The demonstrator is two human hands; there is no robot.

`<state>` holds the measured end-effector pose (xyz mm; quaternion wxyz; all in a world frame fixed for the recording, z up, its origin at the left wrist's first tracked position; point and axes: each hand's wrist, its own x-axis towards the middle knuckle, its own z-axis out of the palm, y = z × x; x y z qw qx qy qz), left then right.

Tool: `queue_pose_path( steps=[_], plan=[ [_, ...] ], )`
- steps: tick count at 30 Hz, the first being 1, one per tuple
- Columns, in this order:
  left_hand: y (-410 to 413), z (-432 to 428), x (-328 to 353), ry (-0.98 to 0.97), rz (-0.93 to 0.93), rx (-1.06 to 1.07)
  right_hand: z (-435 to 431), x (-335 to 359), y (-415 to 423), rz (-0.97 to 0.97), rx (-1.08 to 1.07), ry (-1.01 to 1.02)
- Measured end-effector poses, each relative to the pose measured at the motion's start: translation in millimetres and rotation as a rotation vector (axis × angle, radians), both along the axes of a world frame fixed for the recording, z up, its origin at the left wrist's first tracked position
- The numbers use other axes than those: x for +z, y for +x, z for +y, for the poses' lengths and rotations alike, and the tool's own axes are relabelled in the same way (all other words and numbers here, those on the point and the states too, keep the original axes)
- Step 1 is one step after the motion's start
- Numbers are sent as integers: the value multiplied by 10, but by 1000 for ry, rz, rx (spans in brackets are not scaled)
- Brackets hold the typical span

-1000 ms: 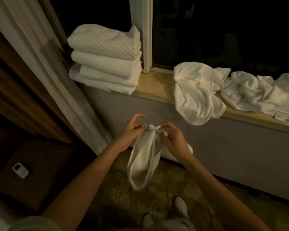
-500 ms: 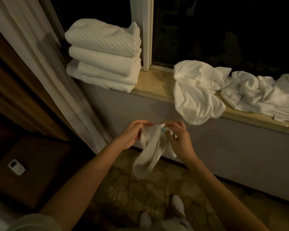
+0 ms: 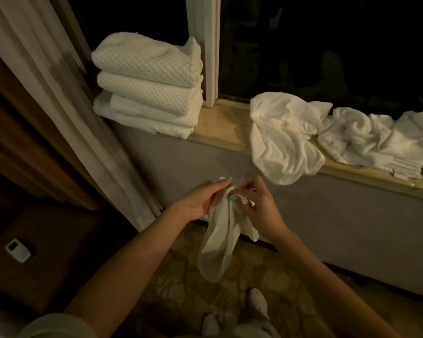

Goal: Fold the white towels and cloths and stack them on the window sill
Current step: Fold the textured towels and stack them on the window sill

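A: Where's the cloth [image 3: 217, 247] right now?

B: Centre of the frame, below the sill [image 3: 224, 129], held in the air. Both hands have its top end. The left hand [image 3: 195, 203] pinches it between thumb and fingers [image 3: 217, 184]. The right hand [image 3: 260, 211] curls over the same bunched end, touching the left.

A: How does it lie?

B: It hangs as a narrow loop. Its long axis runs down the frame and slightly left, toward the carpet [image 3: 181, 284]. A short flap sticks out under the right hand.

A: Which way to the stack [image 3: 149, 86]?

B: Up and left of the hands, at the upper left of the frame. It sits on the sill's left end, beside the curtain [image 3: 66, 113]. The left hand is the nearer one. I'd judge the cloth needs its ends matched and another fold first. After that the carry goes up-left, over the sill's front edge.

A: And the unfolded ones?

B: A heap [image 3: 287, 145] at the upper right, on the sill, with one towel drooping over the front edge. It's nearer the right hand.

A: Anything you can't make out?

B: Plenty. The fingers cover the cloth's top edge, so I can't tell whether corners meet or how many layers are held. The light is dim and the window [image 3: 327, 45] is black. The heap also runs off the right edge of the frame, so how many pieces are in it is unclear.
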<state>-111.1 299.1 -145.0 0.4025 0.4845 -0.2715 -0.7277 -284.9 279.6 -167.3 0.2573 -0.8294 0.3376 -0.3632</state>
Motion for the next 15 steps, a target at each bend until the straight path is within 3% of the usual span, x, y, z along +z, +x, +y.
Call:
queue_pose_path(
  steps=[7, 9, 12, 15],
  plan=[
    [32, -52, -90, -6, 2, 105, -15, 56, -110, -73, 3, 119],
    [51, -67, -99, -42, -141, 142, -11, 82, -158, -62, 0, 162],
    [104, -150, -89, -208, -467, 166, 3, 212, -250, -99, -8, 405],
    [198, -239, -12, -347, -590, 187, -77, 332, -355, -60, 70, 440]
  ],
)
